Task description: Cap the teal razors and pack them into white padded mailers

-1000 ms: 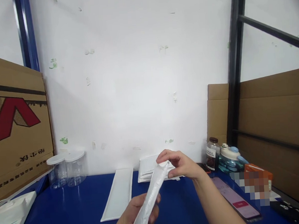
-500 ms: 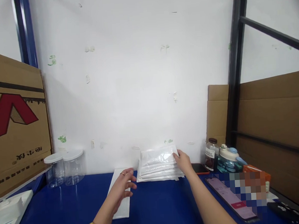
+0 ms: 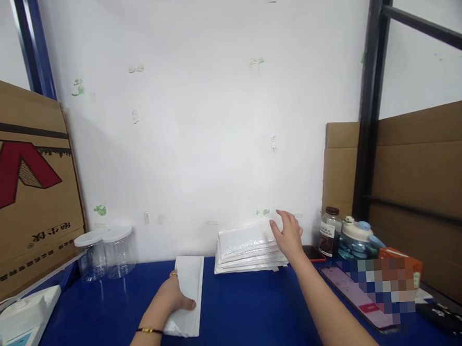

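Observation:
On the blue table a single white bubble mailer (image 3: 191, 280) lies flat, its long side pointing away from me. My left hand (image 3: 172, 297) is over its left part and grips it, with the thumb across the top face toward the right edge; the other fingers are mostly hidden. To the right, against the wall, stands a stack of several white bubble mailers (image 3: 245, 245), their edges unevenly lined up. My right hand (image 3: 289, 234) is raised at the stack's right end, open with fingers apart and holding nothing.
Two clear jars (image 3: 119, 253) with white lids stand at the left, near a printed cardboard box (image 3: 28, 180) and a white power strip (image 3: 32, 321). On the right are a brown-capped bottle (image 3: 329, 232), a cup (image 3: 358, 238), a phone (image 3: 359, 295) and an orange box (image 3: 412, 266).
My left hand has come down from above the single mailer and taken hold of it. My right hand has let go of the stack's top mailer and lifted off, fingers spreading.

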A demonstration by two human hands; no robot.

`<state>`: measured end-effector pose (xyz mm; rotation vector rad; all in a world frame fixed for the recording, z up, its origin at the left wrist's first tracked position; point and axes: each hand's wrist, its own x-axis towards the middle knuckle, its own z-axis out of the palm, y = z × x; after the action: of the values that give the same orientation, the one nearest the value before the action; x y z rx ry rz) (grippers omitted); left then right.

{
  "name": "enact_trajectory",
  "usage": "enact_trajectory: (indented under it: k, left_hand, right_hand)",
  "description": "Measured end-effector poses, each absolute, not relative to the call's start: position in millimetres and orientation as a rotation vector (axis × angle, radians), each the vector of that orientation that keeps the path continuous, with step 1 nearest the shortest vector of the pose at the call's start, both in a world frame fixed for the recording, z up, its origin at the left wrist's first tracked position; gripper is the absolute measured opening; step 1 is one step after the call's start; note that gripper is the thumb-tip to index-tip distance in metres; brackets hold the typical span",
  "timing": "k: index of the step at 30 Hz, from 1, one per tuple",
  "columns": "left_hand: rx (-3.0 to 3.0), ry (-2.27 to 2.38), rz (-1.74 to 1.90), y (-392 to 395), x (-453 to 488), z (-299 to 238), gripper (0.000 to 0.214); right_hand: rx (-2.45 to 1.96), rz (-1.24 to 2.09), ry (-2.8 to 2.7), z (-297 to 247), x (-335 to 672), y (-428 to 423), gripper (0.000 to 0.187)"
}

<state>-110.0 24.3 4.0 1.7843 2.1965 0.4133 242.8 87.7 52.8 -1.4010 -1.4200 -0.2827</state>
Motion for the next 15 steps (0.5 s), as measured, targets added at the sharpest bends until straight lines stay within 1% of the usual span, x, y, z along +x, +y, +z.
enact_trajectory:
  k: [2, 4, 6, 8, 10, 11, 12, 13, 15]
  left_hand:
    - [1.760, 2.059, 0.427, 21.1, -124.1, 11.6, 0.060]
    - [1.763, 1.913, 0.508, 13.6, -132.8, 23.2, 0.043]
    - [1.803, 1.757, 0.647, 4.3, -132.8, 37.2, 0.042]
    - [1.885, 1.598, 0.758, -4.6, -122.9, 50.8, 0.048]
    - [2.013, 1.483, 0.775, -11.9, -105.1, 60.9, 0.048]
    - [2.098, 1.457, 0.740, -14.9, -94.6, 63.9, 0.043]
    - [2.195, 1.453, 0.677, -17.7, -84.2, 65.6, 0.036]
    - [2.288, 1.480, 0.604, -20.1, -74.4, 65.8, 0.029]
    - [2.424, 1.601, 0.470, -23.9, -59.1, 62.6, 0.025]
  right_hand:
    - [-1.325, -0.275, -1.457, 65.6, 238.6, 77.9, 0.038]
    - [-1.252, -0.201, -1.524, 75.6, 231.1, 67.4, 0.033]
    - [-1.155, -0.027, -1.607, 82.2, 221.0, 56.2, 0.032]
    - [-1.058, 0.220, -1.687, 85.7, 210.0, 44.3, 0.036]
    - [-0.974, 0.465, -1.788, 86.5, 201.3, 31.7, 0.051]
    - [-0.930, 0.572, -1.857, 86.0, 198.7, 25.4, 0.059]
    - [-0.889, 0.658, -1.935, 84.9, 197.6, 19.1, 0.062]
    - [-0.849, 0.713, -2.011, 83.3, 198.0, 13.0, 0.059]
    - [-0.789, 0.723, -2.140, 78.0, 202.8, 2.2, 0.037]
